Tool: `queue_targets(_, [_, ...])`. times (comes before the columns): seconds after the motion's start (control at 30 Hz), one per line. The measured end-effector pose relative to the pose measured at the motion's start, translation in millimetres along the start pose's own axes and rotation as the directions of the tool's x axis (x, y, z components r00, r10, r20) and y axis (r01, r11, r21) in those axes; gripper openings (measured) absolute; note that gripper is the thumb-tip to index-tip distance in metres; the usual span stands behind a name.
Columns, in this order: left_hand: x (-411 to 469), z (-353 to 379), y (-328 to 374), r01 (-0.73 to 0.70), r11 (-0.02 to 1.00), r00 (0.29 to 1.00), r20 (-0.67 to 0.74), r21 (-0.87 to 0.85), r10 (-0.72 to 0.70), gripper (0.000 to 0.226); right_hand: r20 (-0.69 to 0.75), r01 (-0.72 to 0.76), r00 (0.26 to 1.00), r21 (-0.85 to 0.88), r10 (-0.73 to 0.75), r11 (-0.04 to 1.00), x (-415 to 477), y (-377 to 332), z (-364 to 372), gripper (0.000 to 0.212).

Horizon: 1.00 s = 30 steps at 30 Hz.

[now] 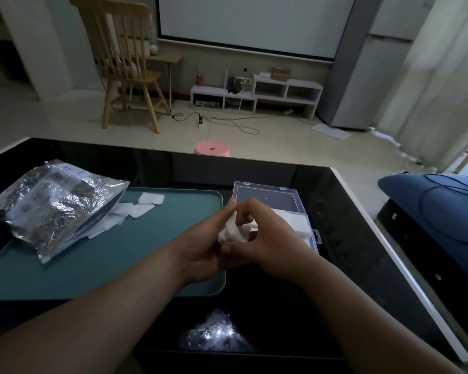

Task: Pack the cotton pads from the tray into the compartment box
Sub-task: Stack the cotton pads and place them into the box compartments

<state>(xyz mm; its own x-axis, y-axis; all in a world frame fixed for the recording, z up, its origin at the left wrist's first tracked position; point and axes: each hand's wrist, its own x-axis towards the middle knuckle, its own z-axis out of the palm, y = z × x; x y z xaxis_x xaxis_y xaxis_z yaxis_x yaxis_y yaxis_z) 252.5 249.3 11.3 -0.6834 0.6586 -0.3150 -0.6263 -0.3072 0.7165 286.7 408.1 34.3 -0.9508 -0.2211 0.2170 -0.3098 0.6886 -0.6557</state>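
Both hands meet over the tray's right edge. My left hand (206, 247) curls around a small bunch of cotton pads (231, 233), thumb and fingers clamped on it. My right hand (270, 247) pinches the same bunch from the other side, fingertips pressed into the white. Just behind my knuckles sits the clear box (265, 197), lid open, white pads lying in its near part. More loose pads (143, 206) lie on the teal tray (119, 255), some tucked under the silver foil bag (54, 206). Everything sits on the black table (349, 238).
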Motion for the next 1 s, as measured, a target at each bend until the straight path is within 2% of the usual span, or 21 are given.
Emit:
queue_targets(0.13, [-0.8, -0.8, 2.6, 0.012, 0.996, 1.000, 0.008, -0.089, -0.011, 0.053, 0.060, -0.034, 0.998, 0.048, 0.031, 0.998, 1.2, 1.4, 2.0, 0.046])
queue_targets(0.3, [0.9, -9.7, 4.2, -0.006, 0.999, 1.000, 0.014, -0.039, 0.006, 0.062, 0.070, 0.007, 0.997, 0.039, -0.010, 0.999, 2.7, 3.1, -1.5, 0.040])
queue_targets(0.4, [-1.3, -10.9, 4.2, 0.023, 0.999, 0.998, 0.064, -0.027, -0.021, 0.060, 0.107, -0.020, 0.994, 0.029, 0.017, 0.999, 3.4, 0.1, 1.0, 0.047])
queue_targets(0.47, [-1.7, -9.8, 2.9, 0.026, 0.999, 0.998, 0.062, -0.043, -0.023, 0.058, 0.110, -0.034, 0.993, -0.039, 0.038, 0.999, 4.1, -1.8, 5.4, 0.050])
queue_targets(0.67, [1.7, -8.3, 0.9, 0.006, 0.996, 0.996, 0.093, -0.095, 0.003, 0.069, 0.127, -0.035, 0.991, -0.085, 0.046, 0.996, 4.6, -1.7, 10.0, 0.055])
queue_targets(0.73, [1.6, -7.5, 1.1, 0.028, 0.992, 0.994, 0.110, -0.126, -0.014, 0.074, 0.100, -0.033, 0.994, -0.082, 0.041, 0.996, 4.2, 0.1, 10.5, 0.052])
queue_targets(0.9, [3.0, -7.2, 1.2, -0.015, 0.985, 0.996, 0.087, -0.173, 0.030, 0.064, 0.094, -0.039, 0.995, 0.024, 0.036, 0.999, 3.1, 3.8, 5.8, 0.049])
queue_targets(1.0, [3.3, -2.6, 4.1, -0.018, 0.980, 1.000, 0.017, -0.197, 0.021, 0.073, 0.015, -0.019, 1.000, -0.032, 0.019, 0.999, 1.5, 7.6, 6.8, 0.032])
